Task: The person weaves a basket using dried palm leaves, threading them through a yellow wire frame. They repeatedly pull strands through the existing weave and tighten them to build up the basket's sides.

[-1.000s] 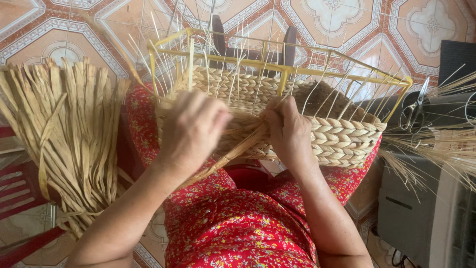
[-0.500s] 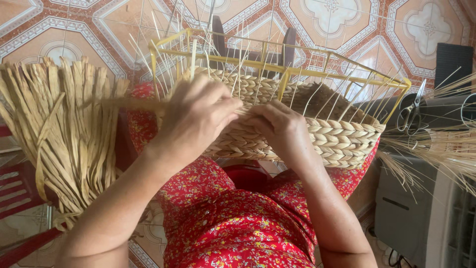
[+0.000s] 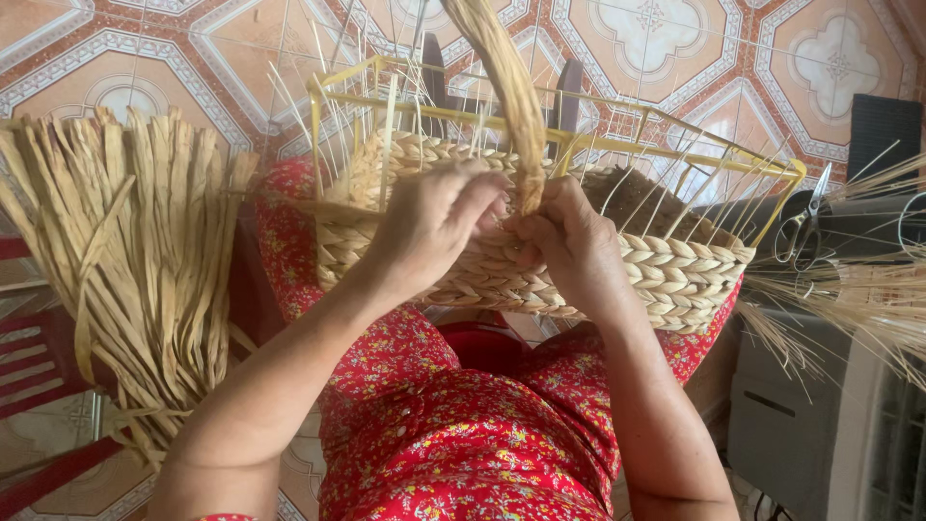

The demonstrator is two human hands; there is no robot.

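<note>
A half-woven straw basket [image 3: 675, 275] sits on my lap, built around a yellow wire frame [image 3: 617, 121] with thin upright stakes. My left hand [image 3: 429, 227] and my right hand [image 3: 569, 241] meet at the basket's near wall, fingers pinched together. Both grip a thick twisted straw strand [image 3: 506, 87] that rises from between the hands up out of the top of the view. The fingertips hide where the strand enters the braided weave.
A large bundle of flat dried straw [image 3: 135, 280] hangs over a red chair [image 3: 39, 347] at my left. Scissors [image 3: 805, 227] lie on a dark surface at the right, beside loose thin straw [image 3: 858, 299]. Patterned floor tiles lie below.
The straw strand, earlier lying low across the basket toward the left, now stands upright. My left hand has moved right, closing against my right hand.
</note>
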